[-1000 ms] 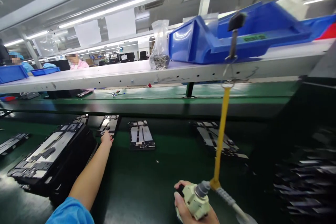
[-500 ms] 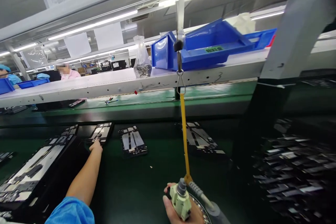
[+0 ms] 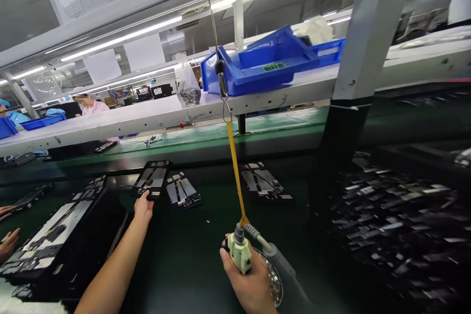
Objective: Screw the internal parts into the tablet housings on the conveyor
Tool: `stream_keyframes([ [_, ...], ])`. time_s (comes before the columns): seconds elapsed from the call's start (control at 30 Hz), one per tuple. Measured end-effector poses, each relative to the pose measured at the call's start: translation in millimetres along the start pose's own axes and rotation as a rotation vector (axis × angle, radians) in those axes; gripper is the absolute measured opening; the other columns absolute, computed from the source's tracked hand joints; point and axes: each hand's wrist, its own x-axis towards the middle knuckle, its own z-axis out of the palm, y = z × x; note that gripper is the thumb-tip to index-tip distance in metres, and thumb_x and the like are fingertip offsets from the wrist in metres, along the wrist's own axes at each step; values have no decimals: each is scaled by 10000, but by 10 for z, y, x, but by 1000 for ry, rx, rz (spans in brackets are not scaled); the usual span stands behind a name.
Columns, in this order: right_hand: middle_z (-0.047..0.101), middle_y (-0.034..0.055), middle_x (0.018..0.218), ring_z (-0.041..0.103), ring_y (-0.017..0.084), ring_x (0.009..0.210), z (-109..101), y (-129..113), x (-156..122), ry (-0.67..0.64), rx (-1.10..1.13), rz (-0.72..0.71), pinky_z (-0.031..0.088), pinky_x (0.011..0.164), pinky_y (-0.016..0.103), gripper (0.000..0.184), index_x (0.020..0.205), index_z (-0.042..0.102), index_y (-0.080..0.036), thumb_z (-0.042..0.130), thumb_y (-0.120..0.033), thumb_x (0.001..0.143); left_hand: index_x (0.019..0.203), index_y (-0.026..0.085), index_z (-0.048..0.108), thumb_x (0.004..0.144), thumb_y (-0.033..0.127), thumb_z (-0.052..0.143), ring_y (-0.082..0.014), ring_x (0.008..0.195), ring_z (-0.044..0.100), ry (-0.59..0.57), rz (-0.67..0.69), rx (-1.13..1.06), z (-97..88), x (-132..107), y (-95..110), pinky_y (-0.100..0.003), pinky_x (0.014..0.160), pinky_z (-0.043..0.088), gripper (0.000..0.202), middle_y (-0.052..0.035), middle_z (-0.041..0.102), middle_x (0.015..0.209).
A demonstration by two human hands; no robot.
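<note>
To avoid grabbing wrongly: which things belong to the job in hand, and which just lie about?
Likely in the job:
flat black-and-silver rectangular panel, touched by the left hand
pale-green tool on a yellow strap, in the right hand

Seemingly lying about:
blue open plastic bin on the white shelf
tiny white scrap on the green surface

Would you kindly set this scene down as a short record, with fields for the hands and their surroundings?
Left hand: holds the near edge of a flat black-and-grey rectangular panel
Right hand: wraps around a pale green tool with a grey top and yellow strap
Beside right hand: round metal dish of small shiny parts, partly hidden
Dark green work surface: two similar panels ahead, black stack at left
White shelf: blue plastic bin, clear plastic bag
Left edge: another person's hands
</note>
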Motion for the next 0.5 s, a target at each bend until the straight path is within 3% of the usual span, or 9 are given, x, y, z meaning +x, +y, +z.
stream_keyframes([
  [0.07,830,11,871,809,230,797,0,-6,0,-67,6,-26,660,718,278,235,1014,758,-253,698,-429,870,1182,133,648,989,247,663,-162,882,699,-41,-44,-3,-53,-304,-85,-314,748,622,224,-68,696,1099],
  [0.2,824,18,867,802,229,793,17,-51,-17,-45,31,-25,656,754,304,238,1012,743,-231,690,-418,875,1082,131,684,909,0,648,-145,831,739,-122,-117,4,-329,-1118,-241,-232,713,620,220,-83,752,1025],
  [0.37,804,27,825,777,215,745,41,-168,-40,2,104,27,638,710,293,226,947,733,-220,681,-424,867,1118,157,684,880,10,686,-184,877,776,-120,-225,52,-1056,-2062,-438,-241,715,646,280,-98,778,1073],
  [0.5,794,34,843,762,205,740,37,-181,-47,-29,132,35,618,663,276,230,979,710,-214,677,-415,872,1193,188,649,889,-7,653,-176,789,782,39,-322,99,-1566,-2394,-592,-238,667,642,361,-69,794,997],
])
